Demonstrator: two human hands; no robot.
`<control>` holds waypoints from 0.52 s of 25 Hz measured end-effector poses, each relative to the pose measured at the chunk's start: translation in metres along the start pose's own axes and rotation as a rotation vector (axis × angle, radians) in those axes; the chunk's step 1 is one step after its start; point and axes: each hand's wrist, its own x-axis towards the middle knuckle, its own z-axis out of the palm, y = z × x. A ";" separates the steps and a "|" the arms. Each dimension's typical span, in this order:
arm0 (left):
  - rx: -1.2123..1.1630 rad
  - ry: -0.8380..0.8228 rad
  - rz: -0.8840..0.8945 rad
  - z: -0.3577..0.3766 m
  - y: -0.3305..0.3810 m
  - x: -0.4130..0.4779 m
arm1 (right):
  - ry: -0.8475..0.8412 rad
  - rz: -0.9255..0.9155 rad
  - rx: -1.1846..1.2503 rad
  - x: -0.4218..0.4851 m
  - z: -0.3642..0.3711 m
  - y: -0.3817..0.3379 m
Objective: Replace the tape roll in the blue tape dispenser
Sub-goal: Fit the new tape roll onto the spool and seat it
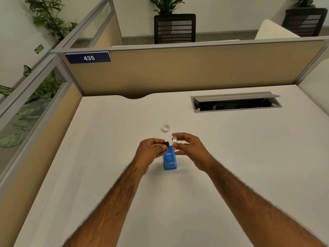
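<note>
The blue tape dispenser (169,160) stands on the white desk (124,175), its far end hidden behind my hands. My left hand (151,150) pinches a small black spindle (166,144) just above the dispenser's far end. My right hand (188,147) holds a clear tape roll (174,143) on edge between thumb and fingers, right beside the spindle. A little farther back, a second small whitish tape ring (166,128) lies flat on the desk.
An open cable hatch (235,103) with a raised lid is set into the desk at the back right. Beige partition walls (178,72) close off the desk at the back and left. Black chairs and plants stand beyond.
</note>
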 end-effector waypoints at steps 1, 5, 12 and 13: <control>0.001 -0.005 0.008 0.000 0.001 0.000 | -0.020 0.000 0.005 0.000 0.001 0.000; 0.035 -0.008 0.040 0.000 0.003 0.000 | -0.082 0.021 0.000 0.001 0.005 -0.002; 0.035 0.003 0.092 0.002 0.002 -0.001 | -0.078 -0.004 0.020 0.002 0.009 -0.004; 0.039 -0.002 0.104 0.002 0.002 0.000 | -0.084 0.000 0.021 0.002 0.009 -0.004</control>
